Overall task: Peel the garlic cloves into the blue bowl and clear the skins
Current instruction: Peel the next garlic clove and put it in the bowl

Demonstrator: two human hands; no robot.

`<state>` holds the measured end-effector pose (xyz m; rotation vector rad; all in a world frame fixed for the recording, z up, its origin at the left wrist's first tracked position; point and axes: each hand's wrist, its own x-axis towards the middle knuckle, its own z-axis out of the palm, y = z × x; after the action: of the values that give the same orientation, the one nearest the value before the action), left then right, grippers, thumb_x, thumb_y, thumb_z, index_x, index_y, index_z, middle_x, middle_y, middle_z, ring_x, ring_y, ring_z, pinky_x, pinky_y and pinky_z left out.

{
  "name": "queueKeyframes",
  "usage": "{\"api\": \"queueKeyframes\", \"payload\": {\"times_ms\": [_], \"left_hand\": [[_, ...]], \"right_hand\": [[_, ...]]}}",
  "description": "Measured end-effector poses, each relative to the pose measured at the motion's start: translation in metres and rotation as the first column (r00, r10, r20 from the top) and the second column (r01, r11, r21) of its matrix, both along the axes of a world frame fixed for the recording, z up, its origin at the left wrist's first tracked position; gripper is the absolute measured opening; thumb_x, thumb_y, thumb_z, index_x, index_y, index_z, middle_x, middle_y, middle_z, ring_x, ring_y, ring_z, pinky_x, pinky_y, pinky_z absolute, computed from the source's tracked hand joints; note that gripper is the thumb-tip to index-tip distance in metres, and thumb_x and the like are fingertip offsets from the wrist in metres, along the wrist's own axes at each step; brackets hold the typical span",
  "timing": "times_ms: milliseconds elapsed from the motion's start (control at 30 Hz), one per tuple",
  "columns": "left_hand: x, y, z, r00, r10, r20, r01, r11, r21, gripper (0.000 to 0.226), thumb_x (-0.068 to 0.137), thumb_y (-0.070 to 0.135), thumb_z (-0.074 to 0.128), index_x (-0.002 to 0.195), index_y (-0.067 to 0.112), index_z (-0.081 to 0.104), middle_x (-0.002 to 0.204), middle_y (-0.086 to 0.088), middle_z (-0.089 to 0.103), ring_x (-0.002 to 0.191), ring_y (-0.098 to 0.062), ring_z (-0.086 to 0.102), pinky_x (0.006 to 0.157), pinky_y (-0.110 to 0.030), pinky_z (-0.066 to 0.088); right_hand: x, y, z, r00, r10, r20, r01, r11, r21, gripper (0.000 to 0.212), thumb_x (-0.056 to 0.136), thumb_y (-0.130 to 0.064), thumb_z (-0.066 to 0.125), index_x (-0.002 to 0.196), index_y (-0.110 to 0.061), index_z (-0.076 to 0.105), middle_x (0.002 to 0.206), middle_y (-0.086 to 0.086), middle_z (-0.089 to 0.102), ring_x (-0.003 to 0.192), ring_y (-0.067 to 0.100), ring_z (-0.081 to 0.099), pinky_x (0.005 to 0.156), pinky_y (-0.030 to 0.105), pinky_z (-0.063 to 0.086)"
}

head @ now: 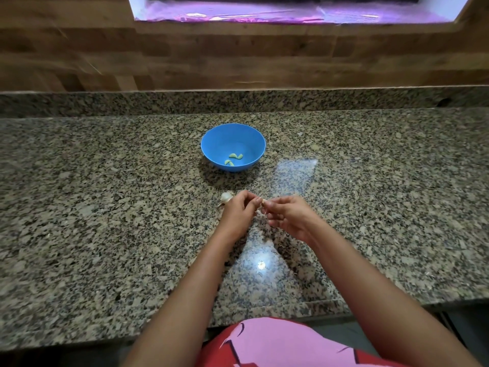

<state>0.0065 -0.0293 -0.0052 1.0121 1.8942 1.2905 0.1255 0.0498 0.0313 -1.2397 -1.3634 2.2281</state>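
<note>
A small pale garlic clove (263, 201) with papery skin sits just below the middle of the frame, held above the surface between the fingertips of both hands. It is too small to tell which way its long axis runs. The left hand (238, 211) comes at it from the left with its fingers curled, their tips closing on the clove. The right hand (287, 218) meets it from the right and pinches it between thumb and fingers. A wisp of loose whitish skin (260, 211) hangs just under the pinch.

Just beside the left hand, on its upper-left side, a white partly broken garlic bulb (226, 197) lies on the surface.

Further up the frame and a little left of the clove stands the round blue plastic bowl (211, 152), well apart from the hands. Three pale green-tinted peeled cloves (234, 158) lie in its bottom. Judging from this, the peeling is under way, with more cloves to come off the bulb and the skins not yet cleared.

The coming drop turns on this: the bowl lies almost straight up-frame from the clove. The left hand is the nearer one, so a short reach forward would put the peeled clove over the rim.

All of this rests on a speckled grey-brown granite surface (105, 207). A brown wooden wall panel (238, 56) runs across the upper frame.
</note>
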Motion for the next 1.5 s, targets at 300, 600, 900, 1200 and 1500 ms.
{"api": "queueKeyframes", "payload": {"times_ms": [300, 600, 900, 1200, 1500], "left_hand": [[-0.005, 0.012, 0.022, 0.968, -0.228, -0.106, 0.224, 0.973, -0.053, 0.027, 0.100, 0.042, 0.031, 0.084, 0.023, 0.044, 0.065, 0.006, 0.050, 0.049, -0.006, 0.049, 0.049, -0.025, 0.042], [0.002, 0.017, 0.030, 0.965, -0.124, 0.233, 0.128, 0.992, -0.001, 0.024, 0.100, 0.030, 0.039, 0.090, 0.014, 0.052, 0.061, 0.002, 0.045, 0.038, -0.005, 0.038, 0.037, -0.022, 0.036], [0.011, 0.015, 0.033, 0.885, -0.096, 0.456, 0.056, 0.993, 0.100, 0.026, 0.100, 0.028, 0.039, 0.082, 0.014, 0.052, 0.056, 0.002, 0.039, 0.036, -0.001, 0.033, 0.030, -0.016, 0.028], [0.006, 0.016, 0.037, 0.765, -0.038, 0.643, 0.076, 0.997, -0.031, 0.034, 0.100, 0.035, 0.038, 0.076, 0.013, 0.047, 0.041, 0.008, 0.033, 0.031, -0.004, 0.024, 0.028, -0.016, 0.020], [0.005, 0.015, 0.022, 0.980, -0.104, 0.172, 0.091, 0.993, 0.081, 0.029, 0.099, 0.032, 0.042, 0.074, 0.019, 0.052, 0.055, 0.005, 0.049, 0.036, -0.002, 0.039, 0.032, -0.018, 0.029]], "right_hand": [[-0.007, -0.001, 0.015, 0.995, -0.058, -0.078, 0.060, 0.998, 0.016, 0.014, 0.084, -0.004, 0.059, 0.071, 0.000, 0.063, 0.060, 0.005, 0.058, 0.050, 0.010, 0.050, 0.044, 0.020, 0.046], [-0.007, 0.000, 0.024, 0.990, 0.139, -0.018, -0.137, 0.989, 0.062, 0.024, 0.095, -0.015, 0.048, 0.073, -0.006, 0.054, 0.059, 0.000, 0.048, 0.048, 0.008, 0.042, 0.044, 0.019, 0.042], [-0.010, -0.015, 0.022, 1.000, 0.009, -0.005, -0.007, 0.964, 0.266, 0.029, 0.098, -0.013, 0.042, 0.072, -0.004, 0.051, 0.062, 0.003, 0.043, 0.052, 0.011, 0.037, 0.046, 0.021, 0.035], [-0.008, -0.020, 0.013, 0.961, -0.016, 0.275, -0.205, 0.624, 0.754, 0.020, 0.095, -0.011, 0.045, 0.083, 0.000, 0.055, 0.071, 0.003, 0.049, 0.058, 0.009, 0.040, 0.052, 0.021, 0.033], [-0.011, -0.020, 0.018, 0.990, -0.052, -0.128, 0.047, 0.998, -0.040, 0.032, 0.099, -0.011, 0.036, 0.069, -0.009, 0.048, 0.058, 0.001, 0.040, 0.050, 0.010, 0.036, 0.044, 0.020, 0.037]]}}
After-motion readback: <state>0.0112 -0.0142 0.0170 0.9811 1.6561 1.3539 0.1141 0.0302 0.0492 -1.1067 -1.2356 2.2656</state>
